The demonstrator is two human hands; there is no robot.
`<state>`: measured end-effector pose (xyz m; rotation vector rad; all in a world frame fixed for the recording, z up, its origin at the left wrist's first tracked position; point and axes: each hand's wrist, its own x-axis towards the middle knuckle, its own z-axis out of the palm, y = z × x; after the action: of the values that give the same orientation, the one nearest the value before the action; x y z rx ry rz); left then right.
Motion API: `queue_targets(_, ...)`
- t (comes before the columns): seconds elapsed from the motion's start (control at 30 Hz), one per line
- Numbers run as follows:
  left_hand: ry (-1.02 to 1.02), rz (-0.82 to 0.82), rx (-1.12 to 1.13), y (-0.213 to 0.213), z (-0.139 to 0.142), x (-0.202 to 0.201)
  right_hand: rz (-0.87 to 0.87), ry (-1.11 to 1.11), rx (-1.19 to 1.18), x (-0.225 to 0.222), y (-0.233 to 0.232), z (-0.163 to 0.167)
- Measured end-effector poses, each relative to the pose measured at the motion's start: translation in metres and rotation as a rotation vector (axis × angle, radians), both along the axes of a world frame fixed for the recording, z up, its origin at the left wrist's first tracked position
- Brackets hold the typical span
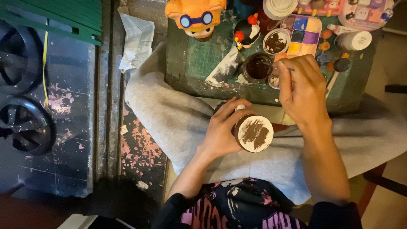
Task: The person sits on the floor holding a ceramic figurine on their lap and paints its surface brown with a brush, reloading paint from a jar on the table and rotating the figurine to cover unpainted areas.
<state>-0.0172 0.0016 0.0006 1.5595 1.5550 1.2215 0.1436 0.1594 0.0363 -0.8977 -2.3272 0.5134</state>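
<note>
My left hand (222, 127) grips a small round object (253, 133) over my lap; its flat white face, partly smeared with brown paint, is turned up towards me. My right hand (302, 87) reaches forward over the green cutting mat (199, 59), fingers pinched on a thin brush handle (283, 68) beside a dark jar of brown liquid (257, 67). The brush tip is hidden behind my fingers.
On the mat stand an orange figure with blue goggles (196, 17), a black and red bird figure (246, 32), a paint palette (304, 36), a cup of brown paint (276, 41), a smeared rag (222, 68) and small paint pots. Black wheels (23, 123) lie at left.
</note>
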Motion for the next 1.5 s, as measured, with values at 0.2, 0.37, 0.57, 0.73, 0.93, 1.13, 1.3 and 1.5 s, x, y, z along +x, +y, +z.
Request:
queue_targets(0.2, -0.009, 0.001, 0.001, 0.0, 0.001, -0.001, -0.06, 0.053, -0.015, 0.016, -0.003, -0.008)
queue_targets(0.37, -0.017, 0.023, 0.009, -0.001, 0.005, -0.003, -0.339, 0.453, -0.323, 0.059, -0.016, -0.019)
queue_targets(0.57, -0.02, 0.014, 0.022, -0.003, 0.009, -0.003, -0.301, 1.176, -0.53, 0.118, -0.059, -0.016)
queue_targets(0.73, -0.002, -0.004, 0.022, -0.008, 0.016, 0.002, 0.017, 0.874, -0.418, 0.134, -0.114, 0.003)
queue_targets(0.93, 0.025, -0.022, 0.044, -0.006, 0.024, 0.007, 0.025, 0.667, -0.241, 0.117, -0.126, 0.015)
queue_targets(1.13, 0.032, -0.024, 0.042, -0.007, 0.026, 0.006, 0.033, 0.634, -0.236, 0.109, -0.121, 0.02)
queue_targets(1.3, 0.017, -0.027, 0.038, -0.006, 0.025, 0.006, 0.011, 0.599, -0.213, 0.112, -0.126, 0.017)
queue_targets(1.5, 0.033, -0.022, 0.036, -0.007, 0.027, 0.006, 0.051, 0.579, -0.212, 0.112, -0.117, 0.015)
